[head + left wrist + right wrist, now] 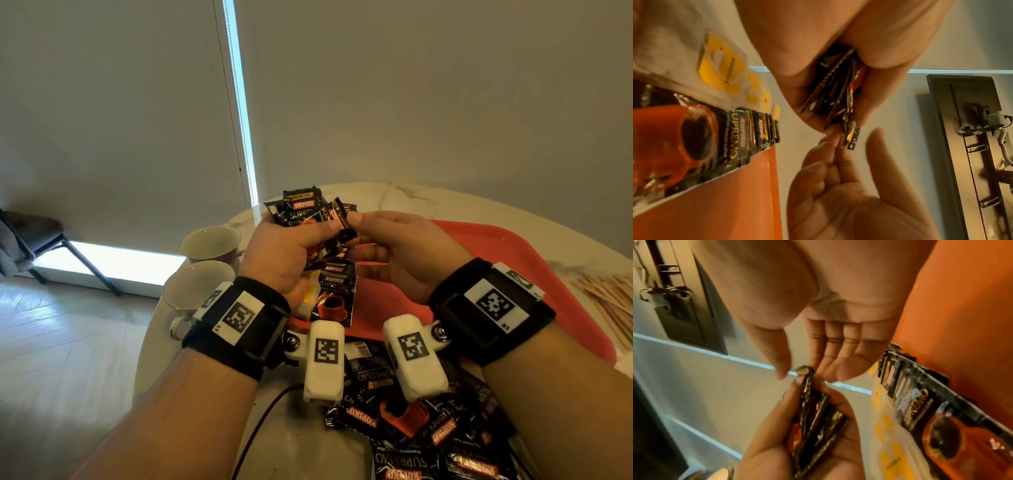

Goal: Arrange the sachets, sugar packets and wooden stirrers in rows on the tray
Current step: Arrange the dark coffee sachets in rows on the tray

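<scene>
We are gripping a fanned bundle of coffee sachets [303,219] in our left hand [284,253] above the red tray [534,260], keeping a ready stock over the rows. Our right hand [397,250] is reaching in with fingers mostly straight, seemingly just beginning to pinch one sachet's edge, so that it can join the sachet row [748,138] already lying beside the yellow-tagged packets [721,71].

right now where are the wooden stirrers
In the head view the wooden stirrers lie in a loose pile at the far right edge, on the marble table just right of the red tray, untouched by either hand.
</scene>
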